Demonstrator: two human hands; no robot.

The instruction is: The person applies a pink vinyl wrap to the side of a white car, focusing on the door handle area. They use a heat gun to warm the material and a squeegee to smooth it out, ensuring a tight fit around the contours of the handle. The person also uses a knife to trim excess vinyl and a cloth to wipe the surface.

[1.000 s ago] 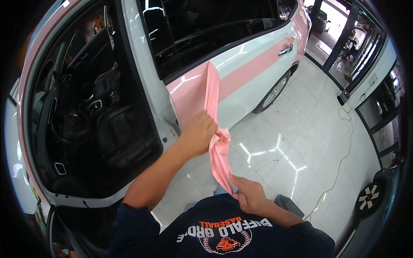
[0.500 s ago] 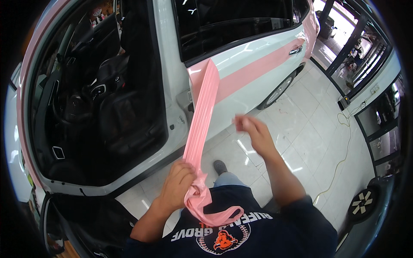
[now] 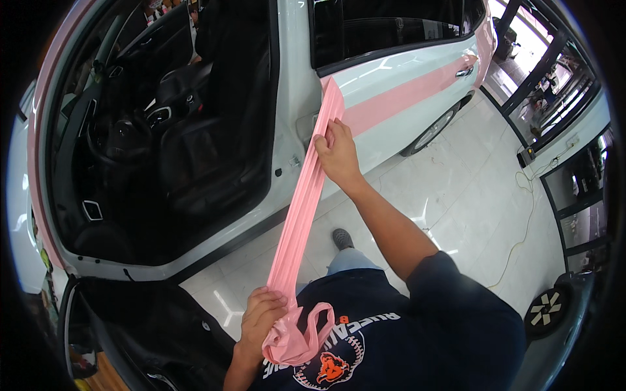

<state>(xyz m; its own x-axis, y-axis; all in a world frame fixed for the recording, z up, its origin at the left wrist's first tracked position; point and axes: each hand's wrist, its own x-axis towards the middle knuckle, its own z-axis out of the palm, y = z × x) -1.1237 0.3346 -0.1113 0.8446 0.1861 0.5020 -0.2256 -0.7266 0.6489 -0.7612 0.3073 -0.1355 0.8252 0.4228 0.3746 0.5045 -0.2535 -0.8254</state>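
Note:
A long strip of pink vinyl film (image 3: 301, 225) runs taut from the front edge of the car's rear door (image 3: 375, 124) down toward my body. My left hand (image 3: 264, 319) is closed around its lower part, where the loose end hangs crumpled and looped in front of my shirt. Higher up, near the door edge, my right hand (image 3: 338, 153) grips the strip between thumb and fingers. At the top the film is still joined to the door, next to a pink band (image 3: 407, 94) across the white panel.
On the left the front doorway is open, showing a black seat (image 3: 195, 153) and the front door's dark inner panel (image 3: 150, 319). A cable (image 3: 521, 244) trails over the tiled floor (image 3: 450, 189) at right. Another vehicle's wheel (image 3: 546, 307) stands at lower right.
My right hand has moved up and left from open air onto the strip near the door. My left hand has drawn lower with the bunched film, and the view has shifted.

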